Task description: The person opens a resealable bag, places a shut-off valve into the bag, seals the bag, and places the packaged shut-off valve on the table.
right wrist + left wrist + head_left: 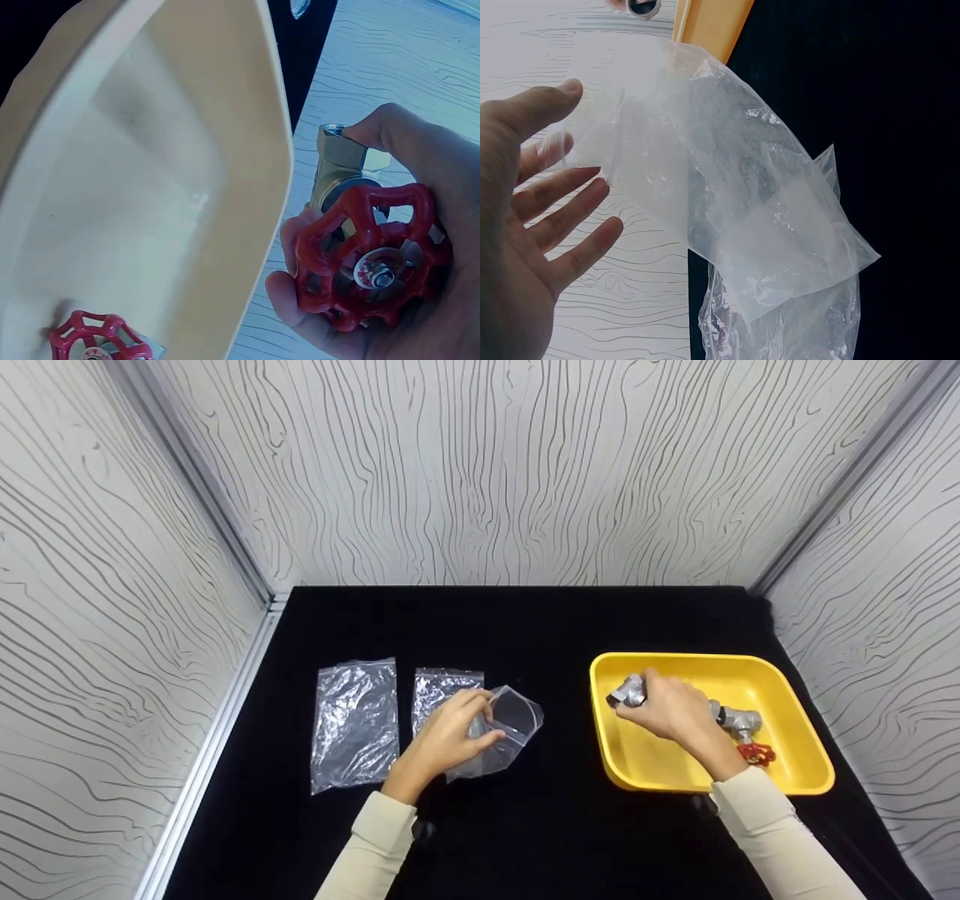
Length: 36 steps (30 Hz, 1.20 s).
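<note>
Clear bag (731,176) is carried at mouth by left hand (446,735), fingers spread; red-wheeled valve (379,270) is gripped by right hand (671,709), above yellow tray (667,769).

Left hand (525,225): touching clear bag (772,232) with spread fingers (589,251)
Clear bag: slanting down in front of second bag (810,334)
Counter (907,180): black
Tray (718,26): yellow, at top
Wall (630,292): white, grain-lined

Your head view bright, your left wrist view washed out toward eleven o'clock, glints on the bag (754,180)
</note>
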Each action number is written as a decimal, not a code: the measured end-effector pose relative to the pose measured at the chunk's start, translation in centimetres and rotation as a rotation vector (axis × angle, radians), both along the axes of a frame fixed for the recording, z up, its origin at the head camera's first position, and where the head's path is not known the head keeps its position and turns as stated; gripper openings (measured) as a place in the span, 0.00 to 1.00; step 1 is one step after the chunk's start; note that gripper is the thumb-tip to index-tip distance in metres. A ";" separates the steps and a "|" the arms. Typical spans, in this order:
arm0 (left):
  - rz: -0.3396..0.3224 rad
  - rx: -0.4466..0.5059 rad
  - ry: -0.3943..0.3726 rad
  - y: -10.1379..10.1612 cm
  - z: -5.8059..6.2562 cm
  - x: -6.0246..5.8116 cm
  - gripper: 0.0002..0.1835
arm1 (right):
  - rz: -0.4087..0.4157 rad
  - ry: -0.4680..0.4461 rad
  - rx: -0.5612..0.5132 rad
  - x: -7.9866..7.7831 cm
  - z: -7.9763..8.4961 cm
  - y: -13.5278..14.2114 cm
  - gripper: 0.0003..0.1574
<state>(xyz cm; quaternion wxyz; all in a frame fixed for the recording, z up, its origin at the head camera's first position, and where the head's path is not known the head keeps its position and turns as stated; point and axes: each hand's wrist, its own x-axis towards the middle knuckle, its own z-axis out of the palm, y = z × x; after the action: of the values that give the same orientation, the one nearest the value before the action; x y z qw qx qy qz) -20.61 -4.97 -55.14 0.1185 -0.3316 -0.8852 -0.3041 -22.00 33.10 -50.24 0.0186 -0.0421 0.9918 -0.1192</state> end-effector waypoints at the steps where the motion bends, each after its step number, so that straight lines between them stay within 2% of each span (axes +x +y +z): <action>1: 0.000 -0.001 -0.004 0.0 0.0 0.0 0.14 | 0.003 0.002 0.001 0.0 0.1 -0.1 0.42; 16: -0.004 0.004 -0.019 0.1 0.2 0.0 0.15 | 0.046 0.031 0.011 0.8 1.8 -1.4 0.46; 36: 0.001 -0.002 0.007 0.1 0.0 -0.1 0.14 | 0.098 0.064 0.017 0.9 2.3 -3.6 0.40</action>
<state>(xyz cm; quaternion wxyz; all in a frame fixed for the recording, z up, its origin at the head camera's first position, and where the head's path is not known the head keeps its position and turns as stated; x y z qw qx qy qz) -20.71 -4.82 -55.12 0.1214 -0.3325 -0.8852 -0.3019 -21.15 29.48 -47.93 -0.0071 -0.0944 0.9896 -0.1082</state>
